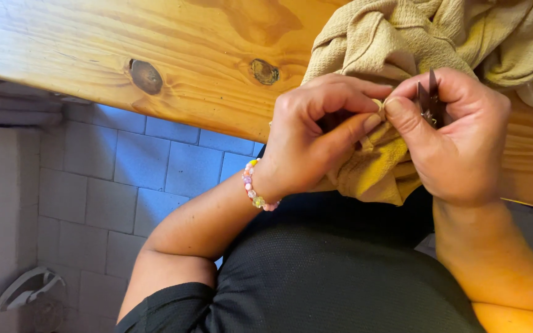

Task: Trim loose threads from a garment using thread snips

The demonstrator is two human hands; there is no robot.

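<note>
Head view: the cloth (396, 37), a tan, loosely woven fabric, lies bunched on the wooden table (94, 43) and spills over its near edge into the person's lap, where both hands meet on a fold of it; the left hand (306, 139) is curled nearly closed, thumb and forefinger pinching a small ridge of the fabric right at the table's edge; the right hand (458, 139) is likewise closed, its thumb pressed to the same ridge, touching the left thumb, and its fingers clasp a small dark tool (432, 102) with thin upright prongs, whose exact kind I cannot tell, as most of it is hidden in the fist; a bead bracelet (254, 185) sits on the left wrist; below the table shows a tiled floor (94, 172), with a grey metal object (26, 288) lying at the lower left. Judging by its folds and droop, the cloth is soft, light and limp; it would sag and shift wherever it is not held, so a tight pinch close beside the working spot, as here, seems the sound hold; the open weave looks liable to snag or pull under a sharp point; the tool appears stiff and slim, best gripped low on its shaft.
</note>
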